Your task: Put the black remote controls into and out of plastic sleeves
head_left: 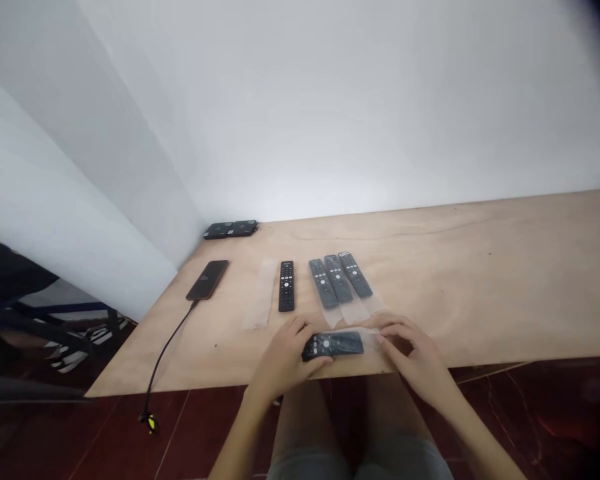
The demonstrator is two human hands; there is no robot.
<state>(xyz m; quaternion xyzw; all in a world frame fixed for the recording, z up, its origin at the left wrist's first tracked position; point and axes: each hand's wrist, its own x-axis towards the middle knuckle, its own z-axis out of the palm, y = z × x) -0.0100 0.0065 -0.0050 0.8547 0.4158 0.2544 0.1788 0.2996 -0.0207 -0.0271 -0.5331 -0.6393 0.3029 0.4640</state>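
Note:
Near the table's front edge lies a black remote control (344, 343), turned sideways inside a thin translucent plastic sleeve (371, 339). My left hand (291, 353) grips the remote's left end between thumb and fingers. With thumb and fingertips my right hand (411, 352) pinches the open-looking right end of the sleeve. Just beyond, three sleeved remotes (338, 285) lie side by side, their sleeve ends pointing toward me. To their left is a bare black remote (287, 285), and beside it a flat translucent sleeve (261, 293).
A phone (208, 280) with a black cable (167, 343) lies at the left of the wooden table (480, 280); the cable hangs over the front edge. Two black boxes (231, 229) sit at the back left corner by the white wall (355, 107).

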